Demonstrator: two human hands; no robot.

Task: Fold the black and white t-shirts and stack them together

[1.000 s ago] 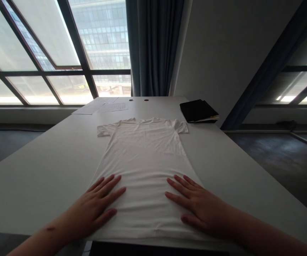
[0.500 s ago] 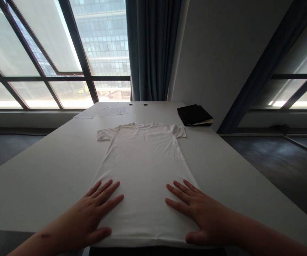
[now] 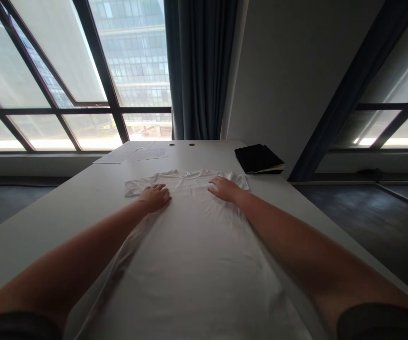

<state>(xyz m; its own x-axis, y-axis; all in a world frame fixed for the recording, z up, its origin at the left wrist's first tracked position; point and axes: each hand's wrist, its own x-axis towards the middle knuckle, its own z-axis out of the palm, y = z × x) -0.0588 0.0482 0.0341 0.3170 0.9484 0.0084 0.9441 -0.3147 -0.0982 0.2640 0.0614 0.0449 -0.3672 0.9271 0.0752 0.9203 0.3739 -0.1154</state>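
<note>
A white short-sleeved T-shirt (image 3: 196, 245) is spread on the white table, its neckline at the far end and its lower part running out of the bottom of the view. My left hand (image 3: 155, 197) rests on the upper chest near the left sleeve, palm down, with slightly bent fingers. Opposite it, my right hand (image 3: 225, 189) lies near the right shoulder, fingers stretched toward the middle. Both hands touch the cloth and neither grips it. Soft wrinkles run along the shirt's sides beside my forearms. The hem is out of view.
The white table (image 3: 93, 208) reaches toward the window. A black folder (image 3: 258, 158) with papers inside lies at its far right. Paper sheets (image 3: 149, 154) lie at the far left. Behind stand a dark blue curtain (image 3: 202, 71) and a grey wall (image 3: 289, 71).
Both hands have moved forward from the lower part of the T-shirt to its upper chest. The view has shifted slightly, and the hem has gone out of sight.
</note>
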